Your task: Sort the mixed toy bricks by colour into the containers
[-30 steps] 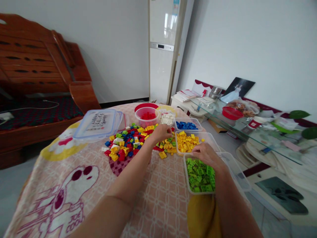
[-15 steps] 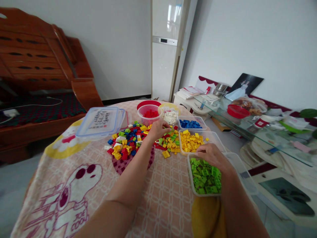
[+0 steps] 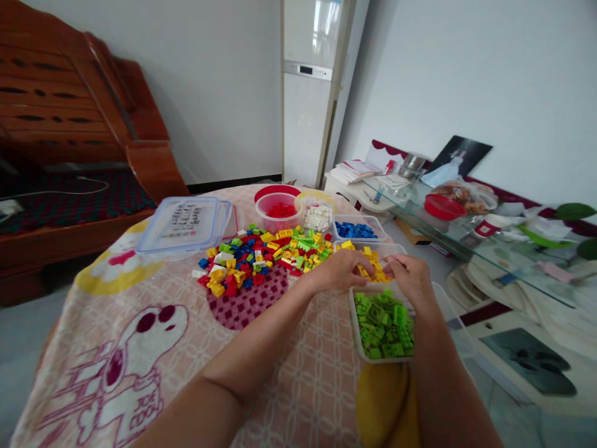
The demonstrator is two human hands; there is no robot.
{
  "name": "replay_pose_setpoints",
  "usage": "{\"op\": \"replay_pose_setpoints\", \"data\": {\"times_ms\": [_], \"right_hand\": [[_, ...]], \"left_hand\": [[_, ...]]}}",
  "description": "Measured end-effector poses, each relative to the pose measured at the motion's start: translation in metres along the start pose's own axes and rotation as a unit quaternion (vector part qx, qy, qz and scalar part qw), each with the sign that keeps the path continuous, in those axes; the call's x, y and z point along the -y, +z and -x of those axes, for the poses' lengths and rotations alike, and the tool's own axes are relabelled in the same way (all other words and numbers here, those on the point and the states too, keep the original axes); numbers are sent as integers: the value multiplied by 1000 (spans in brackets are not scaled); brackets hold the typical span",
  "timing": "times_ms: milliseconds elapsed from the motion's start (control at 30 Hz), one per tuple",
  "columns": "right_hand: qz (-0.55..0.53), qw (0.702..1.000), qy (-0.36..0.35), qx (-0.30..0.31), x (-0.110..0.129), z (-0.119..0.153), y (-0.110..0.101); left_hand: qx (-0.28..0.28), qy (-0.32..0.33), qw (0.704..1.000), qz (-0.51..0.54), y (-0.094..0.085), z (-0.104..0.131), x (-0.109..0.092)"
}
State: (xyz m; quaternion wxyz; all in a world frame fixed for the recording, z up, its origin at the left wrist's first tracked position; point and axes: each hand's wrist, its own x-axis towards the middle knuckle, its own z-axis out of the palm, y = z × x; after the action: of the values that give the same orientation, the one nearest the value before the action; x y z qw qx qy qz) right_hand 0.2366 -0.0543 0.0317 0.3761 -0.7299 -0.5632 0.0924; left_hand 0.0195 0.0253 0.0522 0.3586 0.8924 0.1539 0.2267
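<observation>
My left hand reaches over the near left edge of the clear box of yellow bricks, its fingers curled down; what they hold is hidden. At the same box's right side, my right hand has thumb and fingers pinched together close to the left fingertips. Anything between them is too small to make out. In front of both hands stands a clear box of green bricks. To the left lies a loose pile of mixed red, yellow, blue, green and white bricks.
Behind the pile are a round tub of red bricks and a heap of white bricks. A box of blue bricks stands beyond the yellow one. Clear lids lie at the left. A cluttered glass-topped stand is on the right.
My left hand has moved right, from the mixed pile to the box of yellow bricks. My right hand has shifted slightly up, and the two hands are now close together.
</observation>
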Motion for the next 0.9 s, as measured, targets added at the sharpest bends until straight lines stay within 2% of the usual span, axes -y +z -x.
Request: {"op": "replay_pose_setpoints", "data": {"times_ms": [133,200,300,433,533,733,900], "right_hand": [[18,1000,9,-3,2,1,1],[36,999,5,-3,3,1,3],[47,999,-5,1,2,1,4],[55,998,-2,9,-1,1,5],[72,997,-14,12,0,2,5],[108,993,-38,14,6,4,6],[119,992,-36,21,9,4,5]], "left_hand": [[-129,-98,984,-67,-28,7,27],[-162,-155,968,-110,-37,11,42],[-150,-218,949,-170,-37,15,55],[-105,-290,914,-263,-17,13,58],[-89,-314,895,-305,-5,11,57],[-87,-330,887,-310,-3,12,63],[-138,-321,901,-257,-8,15,70]]}}
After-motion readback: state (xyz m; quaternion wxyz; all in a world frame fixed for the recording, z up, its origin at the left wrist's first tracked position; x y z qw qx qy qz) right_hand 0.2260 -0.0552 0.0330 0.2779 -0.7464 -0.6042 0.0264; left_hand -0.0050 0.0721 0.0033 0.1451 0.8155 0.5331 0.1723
